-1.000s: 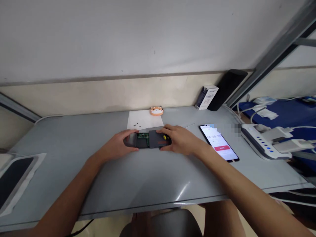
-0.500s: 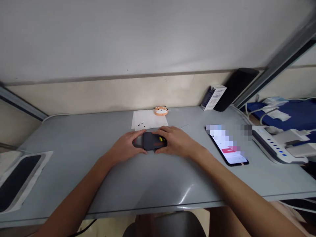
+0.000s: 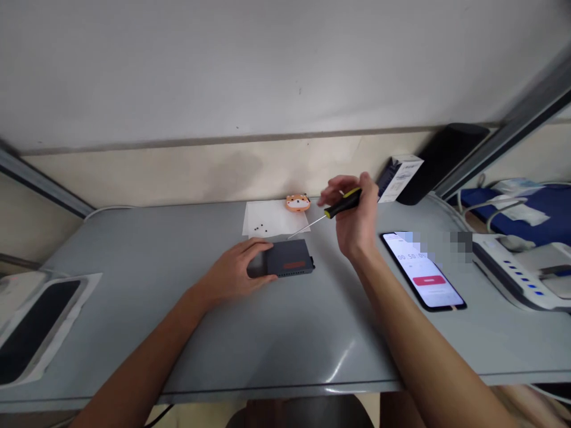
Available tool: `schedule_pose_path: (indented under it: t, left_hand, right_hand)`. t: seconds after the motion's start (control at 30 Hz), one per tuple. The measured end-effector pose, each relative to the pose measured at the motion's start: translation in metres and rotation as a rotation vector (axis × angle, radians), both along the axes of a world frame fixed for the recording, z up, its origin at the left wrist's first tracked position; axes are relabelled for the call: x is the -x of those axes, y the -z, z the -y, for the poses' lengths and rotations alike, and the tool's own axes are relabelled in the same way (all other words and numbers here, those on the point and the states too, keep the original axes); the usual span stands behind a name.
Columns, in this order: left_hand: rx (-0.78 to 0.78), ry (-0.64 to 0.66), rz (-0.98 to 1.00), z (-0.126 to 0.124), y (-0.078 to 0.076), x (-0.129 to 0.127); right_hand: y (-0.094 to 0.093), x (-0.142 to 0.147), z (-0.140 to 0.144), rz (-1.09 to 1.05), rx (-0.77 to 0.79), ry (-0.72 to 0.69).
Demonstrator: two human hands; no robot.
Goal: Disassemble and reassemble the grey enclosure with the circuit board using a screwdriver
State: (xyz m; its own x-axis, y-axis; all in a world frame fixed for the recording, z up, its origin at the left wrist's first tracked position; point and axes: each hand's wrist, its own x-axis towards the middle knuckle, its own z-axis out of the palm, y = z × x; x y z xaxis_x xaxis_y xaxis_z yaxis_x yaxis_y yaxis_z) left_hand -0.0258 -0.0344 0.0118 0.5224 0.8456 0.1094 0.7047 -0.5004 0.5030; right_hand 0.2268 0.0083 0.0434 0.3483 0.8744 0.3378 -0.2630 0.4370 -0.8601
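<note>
with the left hand (image 3: 232, 272) only resting flat against the dark grey device box (image 3: 289, 265) while the right hand (image 3: 354, 223) grips the screwdriver (image 3: 332, 212), the tip could slip and skid the box toward the loose screws (image 3: 260, 228) on the worktop (image 3: 178, 333).

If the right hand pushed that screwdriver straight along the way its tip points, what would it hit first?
Probably the dark grey box that the left hand steadies. The right hand holds the screwdriver with its tip slanting down-left toward the box's far edge, though depth is unclear; it might meet the white paper instead.
</note>
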Motion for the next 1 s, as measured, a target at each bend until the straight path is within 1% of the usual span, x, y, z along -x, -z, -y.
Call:
schedule_pose_path:
  t: [0.07,0.13,0.2,0.27,0.37,0.47,0.57,0.73,0.87,1.0]
  left_hand:
    - [-0.023,-0.002,-0.019,0.0,-0.001,0.0]
    - [-0.032,-0.009,-0.023,-0.001,-0.004,0.0]
    - [-0.033,-0.017,-0.009,-0.002,-0.006,0.0]
    - [-0.035,-0.03,0.011,-0.004,-0.008,0.0]
    - [-0.031,-0.077,0.05,-0.006,-0.009,0.0]
    - [0.014,-0.138,0.082,-0.006,-0.012,-0.002]
    - [0.068,-0.205,0.11,-0.004,-0.015,-0.006]
    - [0.093,-0.323,0.167,-0.001,-0.018,-0.014]
    - [0.158,-0.406,0.232,0.001,-0.021,-0.02]
    - [0.174,-0.413,0.25,0.001,-0.02,-0.02]
  right_hand:
    - [0.012,0.0,-0.007,-0.124,0.156,0.038]
    - [0.028,0.003,-0.01,-0.127,0.282,0.039]
    - [0.04,0.008,-0.008,-0.078,0.315,-0.01]
    - [0.047,0.013,-0.005,-0.017,0.342,-0.052]
    - [0.048,0.017,-0.003,0.08,0.374,-0.067]
    - [0.047,0.016,-0.003,0.149,0.394,-0.07]
    - [0.048,0.015,-0.004,0.167,0.393,-0.096]
    - [0.048,0.018,-0.004,0.195,0.393,-0.156]
    - [0.046,0.019,-0.004,0.159,0.406,-0.153]
    - [0.043,0.018,-0.004,0.056,0.425,-0.121]
